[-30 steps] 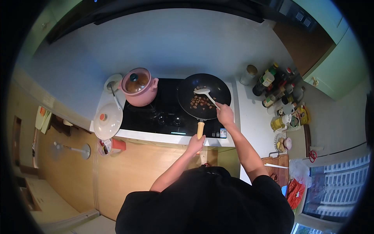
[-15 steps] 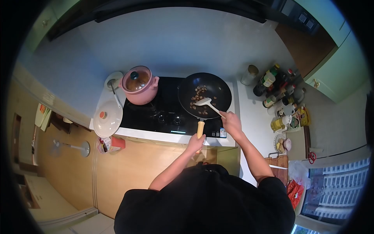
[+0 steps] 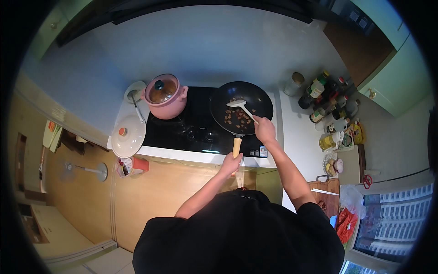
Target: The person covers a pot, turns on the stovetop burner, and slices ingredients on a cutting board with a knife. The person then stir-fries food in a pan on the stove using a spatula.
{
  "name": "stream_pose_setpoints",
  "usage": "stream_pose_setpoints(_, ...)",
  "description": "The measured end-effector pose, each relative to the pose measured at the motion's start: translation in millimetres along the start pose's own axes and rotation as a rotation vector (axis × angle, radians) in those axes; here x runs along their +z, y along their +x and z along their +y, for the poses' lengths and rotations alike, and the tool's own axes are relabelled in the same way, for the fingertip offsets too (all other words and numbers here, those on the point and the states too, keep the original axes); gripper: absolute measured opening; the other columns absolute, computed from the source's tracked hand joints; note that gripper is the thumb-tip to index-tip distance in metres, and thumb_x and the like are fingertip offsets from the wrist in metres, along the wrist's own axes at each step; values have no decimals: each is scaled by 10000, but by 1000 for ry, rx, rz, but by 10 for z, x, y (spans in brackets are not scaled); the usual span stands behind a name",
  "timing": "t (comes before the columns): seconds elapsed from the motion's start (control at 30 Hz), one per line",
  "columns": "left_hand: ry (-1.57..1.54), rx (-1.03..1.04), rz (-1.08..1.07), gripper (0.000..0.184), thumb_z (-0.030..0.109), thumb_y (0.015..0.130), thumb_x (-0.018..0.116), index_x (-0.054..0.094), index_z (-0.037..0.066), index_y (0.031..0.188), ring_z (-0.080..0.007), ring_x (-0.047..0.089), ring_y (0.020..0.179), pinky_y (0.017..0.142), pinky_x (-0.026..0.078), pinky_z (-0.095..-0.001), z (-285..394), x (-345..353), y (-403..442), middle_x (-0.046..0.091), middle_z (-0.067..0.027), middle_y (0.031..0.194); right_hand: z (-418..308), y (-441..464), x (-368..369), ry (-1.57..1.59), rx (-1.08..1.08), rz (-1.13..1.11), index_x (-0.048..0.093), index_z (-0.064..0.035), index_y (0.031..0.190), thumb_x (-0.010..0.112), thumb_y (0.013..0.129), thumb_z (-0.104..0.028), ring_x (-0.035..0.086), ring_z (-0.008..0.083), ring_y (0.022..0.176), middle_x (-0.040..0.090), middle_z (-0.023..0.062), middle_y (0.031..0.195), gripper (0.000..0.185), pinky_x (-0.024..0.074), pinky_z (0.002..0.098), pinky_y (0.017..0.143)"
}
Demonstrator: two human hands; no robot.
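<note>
A black frying pan sits on the right side of the cooktop, with small browned pieces of food spread over its bottom. My left hand is closed around the pan's yellowish handle. In my right hand is a white spatula, its blade inside the pan, touching or just over the upper part of the food. The fingers of the right hand wrap the spatula's handle near the pan's right rim.
A pink pot with a glass lid stands on the black cooktop, left. Beside it lie a cream lid and a ladle. Bottles and a jar line the right counter, nearer a cutting board with chopsticks.
The spatula blade has moved toward the far side of the pan, and my right hand went up with it. The food has shifted and now gathers more in the pan's near middle.
</note>
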State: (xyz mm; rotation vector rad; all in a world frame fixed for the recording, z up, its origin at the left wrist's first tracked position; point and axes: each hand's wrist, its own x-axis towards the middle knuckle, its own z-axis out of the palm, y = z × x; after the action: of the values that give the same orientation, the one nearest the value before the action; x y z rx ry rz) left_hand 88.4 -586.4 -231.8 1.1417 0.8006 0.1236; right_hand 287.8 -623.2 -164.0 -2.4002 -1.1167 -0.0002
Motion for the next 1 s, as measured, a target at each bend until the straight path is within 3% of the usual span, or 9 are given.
stream_pose_setpoints(0.43,-2,15,-2,277,248,985,586,454,47,849,-102,419,437,382,336,-284,21,13,-15,451,-14,634,-87,66,56,10,-9,56,703,-125,1160,641,853,-110,657,374,894,669,184,940,314,537,474,794)
stream_pose_setpoints(0.8,-41,33,4,284,227,979,592,430,53,824,-94,425,428,372,339,-278,-64,5,33,463,-14,635,-101,-98,-28,-22,-15,-25,692,-141,1188,653,857,-120,647,375,872,644,170,894,334,527,468,770)
stream_pose_setpoints(1.0,-23,0,-15,262,256,983,595,458,47,905,-89,424,468,388,341,-265,-19,-4,7,467,-11,705,-180,-307,-160,1,-37,-110,693,-152,1195,657,856,-126,642,375,877,642,165,893,342,520,471,771)
